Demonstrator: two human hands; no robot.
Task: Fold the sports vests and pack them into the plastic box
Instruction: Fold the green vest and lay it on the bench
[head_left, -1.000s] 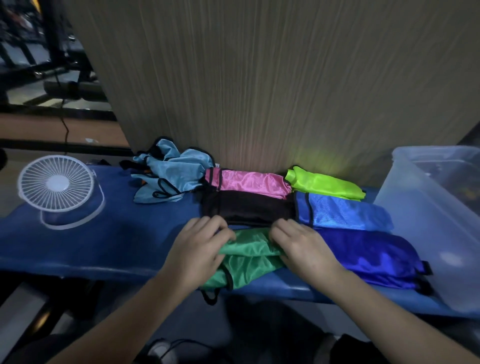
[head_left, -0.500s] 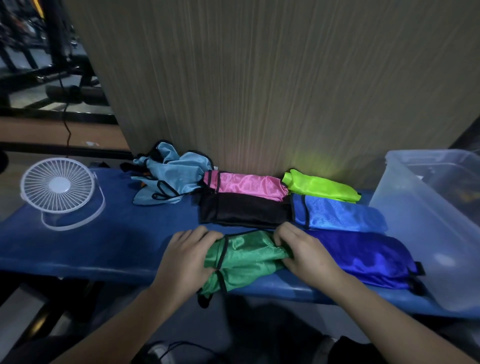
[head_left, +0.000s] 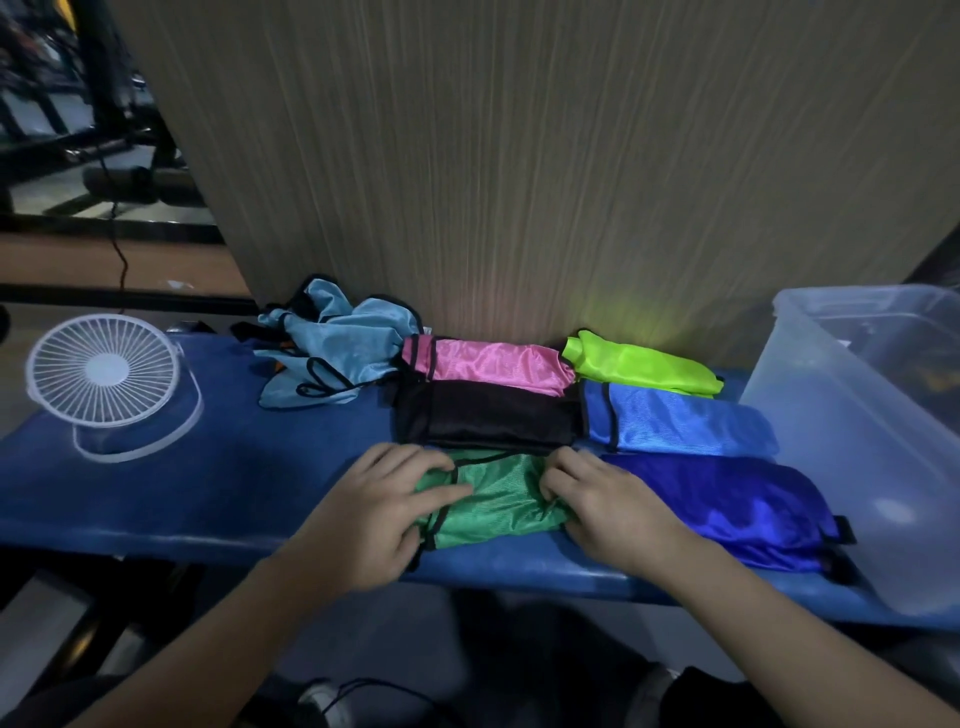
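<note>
Shifted up the frame since half a second ago: green vest (head_left: 493, 501) pushed off the near edge of the blue bench (head_left: 208, 493), now squarer and tucked just under the black vest (head_left: 488, 418). Only one view, from the head. Left hand (head_left: 371, 512) gripping the vest's left end, thumb laid over the black-trimmed hem, fingers curled at the far corner. Right hand (head_left: 608, 506) pinching the right end, fingertips bunching the mesh. Long axis running left to right across lower centre, a hand at each end. Right hand the nearer to the plastic box (head_left: 810, 410) at the right edge, with the dark blue vest (head_left: 727, 504) lying between. Pink vest (head_left: 493, 361), lime vest (head_left: 644, 366) and mid-blue vest (head_left: 680, 418) folded in rows behind. Pale blue vest (head_left: 337, 348) crumpled upper left, not yet folded. White fan (head_left: 104, 371) far left. Probably one last tidy of the fold. Box contents hard to make out through the cloudy wall.
</note>
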